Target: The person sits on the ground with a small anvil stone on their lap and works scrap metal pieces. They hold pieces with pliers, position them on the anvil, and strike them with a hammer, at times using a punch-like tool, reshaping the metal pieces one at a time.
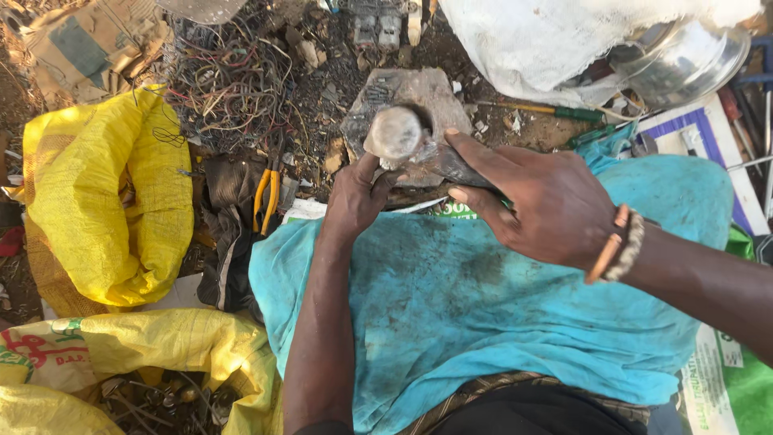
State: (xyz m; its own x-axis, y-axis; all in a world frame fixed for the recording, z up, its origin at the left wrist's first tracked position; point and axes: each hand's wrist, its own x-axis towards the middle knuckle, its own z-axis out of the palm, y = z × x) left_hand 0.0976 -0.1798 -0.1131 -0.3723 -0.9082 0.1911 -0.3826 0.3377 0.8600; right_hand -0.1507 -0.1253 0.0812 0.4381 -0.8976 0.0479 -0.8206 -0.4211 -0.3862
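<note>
The hammer (419,149) lies with its long axis from 10 to 4 o'clock, its worn round head over the stone block (411,93). The right hand (547,201) has its fingers clamped on the handle at 4 o'clock, while the left hand (358,193) (nearer the head) pinches just below it at 7 o'clock.

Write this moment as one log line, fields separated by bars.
left hand: grips hammer head | right hand: holds hammer handle | under: grey stone block | lap: turquoise cloth | nearby: yellow-handled pliers

Sunlit dirt ground (330,89) strewn with tangled wires (229,80) and yellow sacks (105,201).
</note>
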